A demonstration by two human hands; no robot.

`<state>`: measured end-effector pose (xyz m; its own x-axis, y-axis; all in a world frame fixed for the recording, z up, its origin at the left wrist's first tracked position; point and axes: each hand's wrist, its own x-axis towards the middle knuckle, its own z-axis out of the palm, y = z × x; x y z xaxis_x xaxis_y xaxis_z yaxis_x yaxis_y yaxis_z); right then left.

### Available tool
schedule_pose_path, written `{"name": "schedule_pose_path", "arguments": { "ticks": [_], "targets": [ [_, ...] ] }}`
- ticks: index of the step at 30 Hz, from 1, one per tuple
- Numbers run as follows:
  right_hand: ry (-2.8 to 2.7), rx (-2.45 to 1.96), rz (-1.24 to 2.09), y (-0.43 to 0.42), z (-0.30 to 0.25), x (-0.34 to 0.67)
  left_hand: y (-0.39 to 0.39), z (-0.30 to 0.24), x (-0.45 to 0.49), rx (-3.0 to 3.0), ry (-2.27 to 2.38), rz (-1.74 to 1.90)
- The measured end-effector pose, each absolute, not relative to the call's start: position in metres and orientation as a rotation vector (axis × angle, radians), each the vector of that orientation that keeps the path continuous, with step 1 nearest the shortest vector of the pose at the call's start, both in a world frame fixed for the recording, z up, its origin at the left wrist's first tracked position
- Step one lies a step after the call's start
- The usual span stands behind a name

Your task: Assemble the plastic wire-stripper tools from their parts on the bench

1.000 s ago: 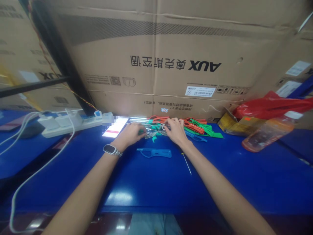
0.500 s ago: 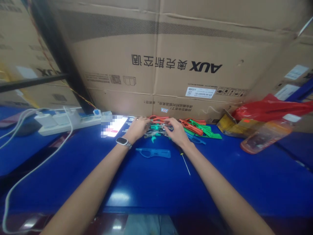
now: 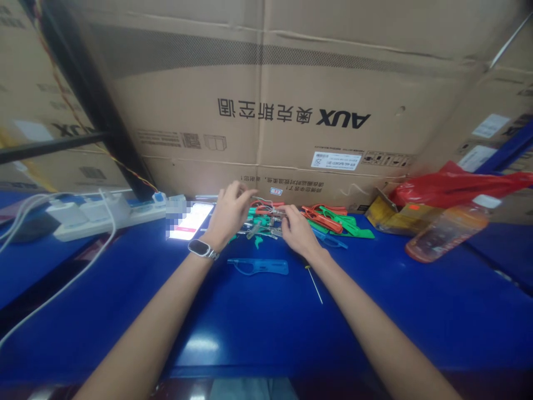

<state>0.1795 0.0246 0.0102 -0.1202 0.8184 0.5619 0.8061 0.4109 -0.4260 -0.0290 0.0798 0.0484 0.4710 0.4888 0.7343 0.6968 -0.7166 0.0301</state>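
A pile of red, green and blue plastic handles with metal blades (image 3: pixel 320 219) lies at the back of the blue table (image 3: pixel 258 322). My left hand (image 3: pixel 229 214), with a watch on its wrist, is raised over the pile's left end, its fingers pinched on a thin metal piece. My right hand (image 3: pixel 296 232) rests on the pile beside it, fingers curled on small parts that I cannot name. One blue handle (image 3: pixel 258 266) lies alone just in front of my hands. A thin screwdriver (image 3: pixel 313 282) lies partly under my right wrist.
A lit phone (image 3: pixel 189 221) lies left of my left hand. A white power strip (image 3: pixel 95 214) with plugs and cables stands at the far left. At the right are an orange bottle (image 3: pixel 447 230), a red bag (image 3: pixel 453 183) and a yellow packet. Large cardboard boxes (image 3: pixel 266 111) wall the back.
My left hand has lifted from the pile and moved slightly back, now pinching a thin metal piece. My right hand has stayed on the pile.
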Motion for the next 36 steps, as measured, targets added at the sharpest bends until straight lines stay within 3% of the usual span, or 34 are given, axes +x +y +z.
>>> {"name": "schedule_pose_path", "arguments": {
  "ticks": [16,22,28,36],
  "targets": [
    [-1.69,-1.161,0.163,0.018,0.021,0.176,0.077,0.047,-0.034,-2.565,-1.195,-0.798],
    [-1.651,-1.154,0.369,0.019,0.015,0.177,0.078,0.039,-0.042,-2.688,-1.142,-0.951],
    [-1.64,-1.155,0.272,0.016,0.019,0.174,0.067,0.051,-0.044,-2.609,-1.131,-1.056],
    [-1.27,-1.059,0.854,0.031,0.012,0.162,0.071,0.058,-0.033,-2.611,-1.295,-1.164]
  ]
}}
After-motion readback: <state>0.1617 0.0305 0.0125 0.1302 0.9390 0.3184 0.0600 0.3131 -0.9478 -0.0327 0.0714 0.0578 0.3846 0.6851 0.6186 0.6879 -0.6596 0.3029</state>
